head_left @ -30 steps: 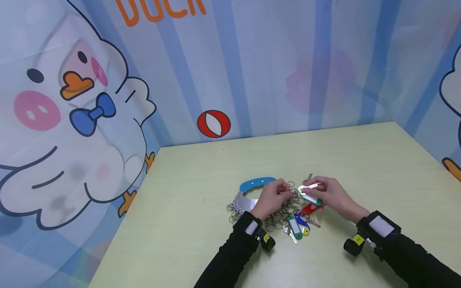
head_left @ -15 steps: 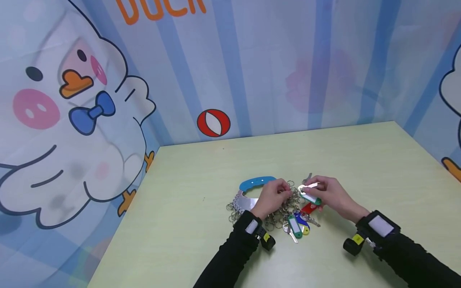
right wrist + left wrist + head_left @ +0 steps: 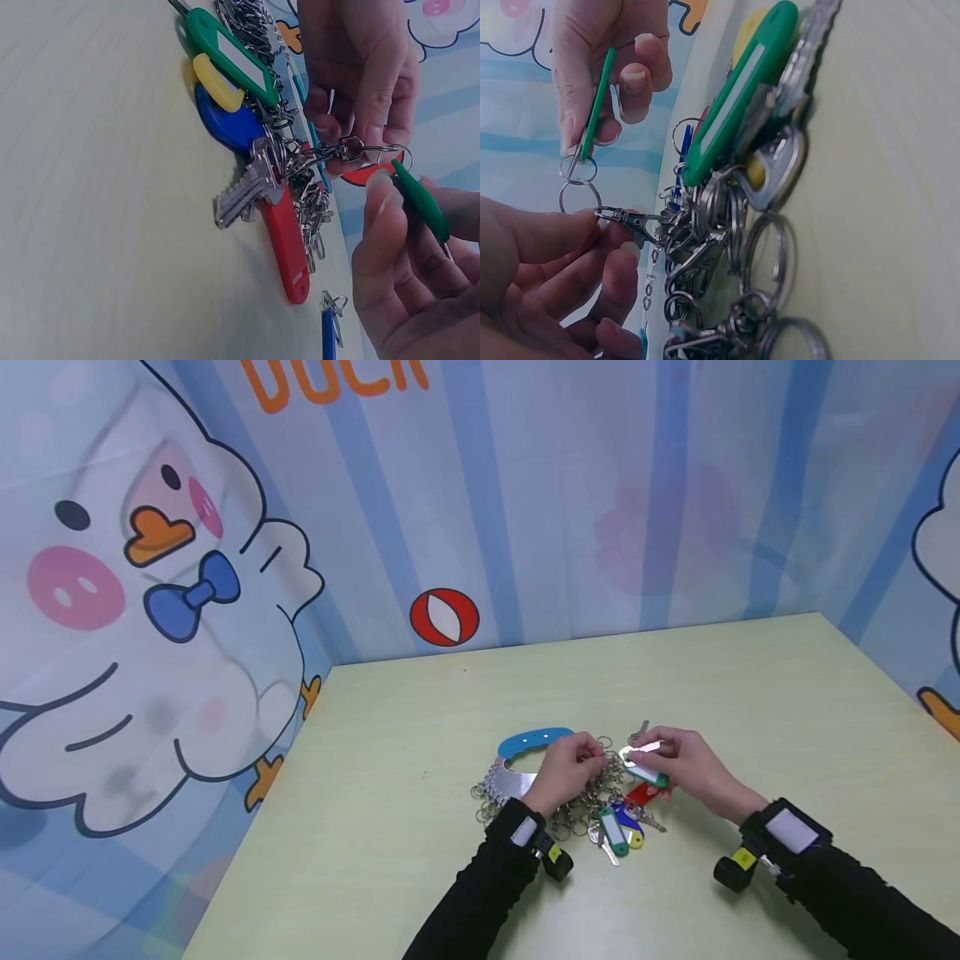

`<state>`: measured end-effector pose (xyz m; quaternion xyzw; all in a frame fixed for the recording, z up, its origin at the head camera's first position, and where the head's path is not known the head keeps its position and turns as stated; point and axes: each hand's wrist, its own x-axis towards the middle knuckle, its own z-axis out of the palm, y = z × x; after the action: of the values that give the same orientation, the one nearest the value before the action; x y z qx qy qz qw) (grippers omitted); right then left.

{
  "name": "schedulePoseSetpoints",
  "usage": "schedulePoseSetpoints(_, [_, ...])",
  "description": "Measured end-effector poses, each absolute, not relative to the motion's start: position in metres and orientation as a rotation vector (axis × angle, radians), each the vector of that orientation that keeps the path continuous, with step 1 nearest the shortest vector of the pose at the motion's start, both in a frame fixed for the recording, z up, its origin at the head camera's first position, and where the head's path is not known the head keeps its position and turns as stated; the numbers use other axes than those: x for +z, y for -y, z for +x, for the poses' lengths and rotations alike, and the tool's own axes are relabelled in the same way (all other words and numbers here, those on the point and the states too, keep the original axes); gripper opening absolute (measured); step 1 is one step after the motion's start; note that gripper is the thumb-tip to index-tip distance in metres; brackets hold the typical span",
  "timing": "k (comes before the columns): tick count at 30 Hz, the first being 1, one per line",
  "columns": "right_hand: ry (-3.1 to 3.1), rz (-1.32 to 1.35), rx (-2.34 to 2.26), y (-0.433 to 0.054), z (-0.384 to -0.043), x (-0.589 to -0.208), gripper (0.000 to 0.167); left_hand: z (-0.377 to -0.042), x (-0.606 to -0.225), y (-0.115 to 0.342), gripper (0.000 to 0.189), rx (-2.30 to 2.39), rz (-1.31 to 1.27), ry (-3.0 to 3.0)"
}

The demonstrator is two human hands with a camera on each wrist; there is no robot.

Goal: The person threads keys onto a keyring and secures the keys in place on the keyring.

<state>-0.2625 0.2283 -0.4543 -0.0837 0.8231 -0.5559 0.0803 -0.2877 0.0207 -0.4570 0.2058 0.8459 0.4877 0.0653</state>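
Observation:
My left hand (image 3: pixel 570 772) pinches a split ring (image 3: pixel 562 199) with thumb and fingertips. That ring joins a metal swivel clasp (image 3: pixel 634 221), which leads down into a heap of clasps and rings (image 3: pixel 701 225). To its right, my right hand (image 3: pixel 693 768) pinches a green key tag (image 3: pixel 421 201) with a white label. A bright silver piece, perhaps a key, shows beside the tag in the head view. The tag's small ring (image 3: pixel 592 169) meets the split ring, the two overlapping; whether they are linked I cannot tell. Fingers partly hide the tag.
A metal plate with a blue handle (image 3: pixel 536 739) lies at the heap's left, fringed with chains and rings. Near the hands lie another green tag (image 3: pixel 615 832), a blue tag (image 3: pixel 225 124), a yellow tag (image 3: pixel 217 82), a red tag (image 3: pixel 285 240) and keys (image 3: pixel 251 191).

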Motion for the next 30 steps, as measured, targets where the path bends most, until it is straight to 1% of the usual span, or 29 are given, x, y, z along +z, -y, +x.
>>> schedulePoseSetpoints(30, [-2.5, -0.235, -1.595, -0.2299, -0.2632, -0.4536, 0.039, -0.2896, -0.4596, -0.0198, 0.005, 1.495, 0.618, -2.527])
